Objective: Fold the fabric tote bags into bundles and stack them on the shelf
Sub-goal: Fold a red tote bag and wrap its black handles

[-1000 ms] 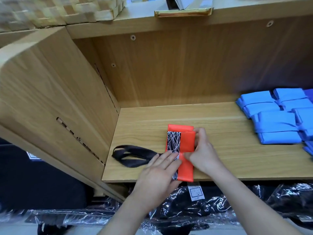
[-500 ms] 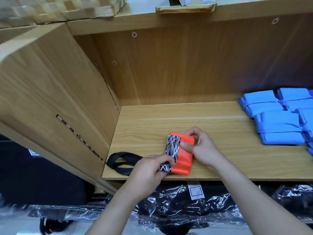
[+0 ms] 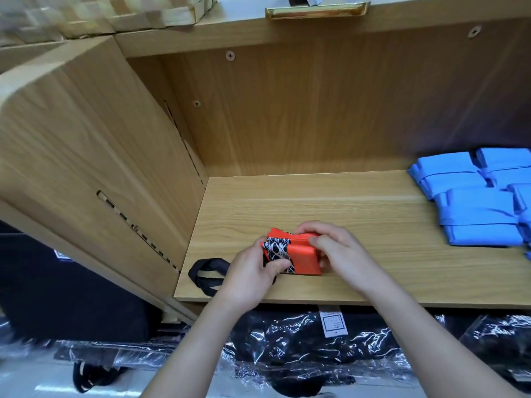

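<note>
An orange tote bag point(image 3: 304, 257), folded into a small thick bundle with a black-and-white patterned band on its left side, rests near the front edge of the wooden shelf point(image 3: 330, 208). My left hand point(image 3: 253, 272) pinches the patterned end of the bundle. My right hand point(image 3: 337, 252) grips its right side and top, fingers curled over the folds. The bag's black handles point(image 3: 207, 275) trail off to the left on the shelf board. Several folded blue bundles point(image 3: 477, 202) are stacked at the right end of the shelf.
The shelf's side panel point(image 3: 94, 168) stands at the left and its back wall behind. Black goods in clear plastic wrap point(image 3: 301, 346) lie below the shelf. A woven basket point(image 3: 94, 12) and a gold tray point(image 3: 316, 11) sit on the top board.
The long orange strip has been folded up into a short thick bundle. Both hands closed around it, and the black handles were drawn closer to the bundle.
</note>
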### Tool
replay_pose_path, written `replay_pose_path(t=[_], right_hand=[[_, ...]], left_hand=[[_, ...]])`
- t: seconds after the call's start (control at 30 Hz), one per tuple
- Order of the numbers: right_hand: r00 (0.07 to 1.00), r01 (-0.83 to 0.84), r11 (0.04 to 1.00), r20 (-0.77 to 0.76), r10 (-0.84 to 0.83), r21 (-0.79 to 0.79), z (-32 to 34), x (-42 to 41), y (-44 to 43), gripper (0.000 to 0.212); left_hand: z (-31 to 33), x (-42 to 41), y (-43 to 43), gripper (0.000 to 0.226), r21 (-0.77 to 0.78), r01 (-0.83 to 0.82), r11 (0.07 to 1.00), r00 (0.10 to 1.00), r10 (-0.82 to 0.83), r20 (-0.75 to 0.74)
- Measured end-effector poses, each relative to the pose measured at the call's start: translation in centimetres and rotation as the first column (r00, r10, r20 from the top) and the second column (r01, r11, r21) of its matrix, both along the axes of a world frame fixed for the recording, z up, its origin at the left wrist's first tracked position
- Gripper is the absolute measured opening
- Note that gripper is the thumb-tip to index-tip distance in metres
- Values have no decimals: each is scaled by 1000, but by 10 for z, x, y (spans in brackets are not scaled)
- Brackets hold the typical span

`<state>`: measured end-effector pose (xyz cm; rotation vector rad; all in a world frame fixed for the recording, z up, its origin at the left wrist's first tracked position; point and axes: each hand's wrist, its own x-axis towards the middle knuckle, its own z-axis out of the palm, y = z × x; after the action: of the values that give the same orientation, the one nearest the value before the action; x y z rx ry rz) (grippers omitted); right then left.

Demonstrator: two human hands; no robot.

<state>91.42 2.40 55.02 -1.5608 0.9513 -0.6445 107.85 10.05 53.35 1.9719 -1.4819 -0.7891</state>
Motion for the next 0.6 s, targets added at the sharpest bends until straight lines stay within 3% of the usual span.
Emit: replay_pose_path(t=[0.13,0.23,0.3,0.43,0.6], right_hand=[[996,16,994,-89,-26,-110,-11,5,13,33],[953,302,946,13,-302,-121,-23,17,24,27],[859,506,860,125,-496,-66,-24,18,29,20],[743,640,768,227,-630,38,-18,14,31,27],[736,659,752,187,-651,22,-10,9,27,24]], left_hand=[[0,-10,0,32,0,36,999,988,-35,149],[0,-22,2,35,-33,87,996,956,-74,284],[0,-32,6,39,-70,128,989,937,-97,335],[4,-47,15,40,-78,159,984,959,-135,248],[12,-54,22,34,-97,165,981,977,-150,149]])
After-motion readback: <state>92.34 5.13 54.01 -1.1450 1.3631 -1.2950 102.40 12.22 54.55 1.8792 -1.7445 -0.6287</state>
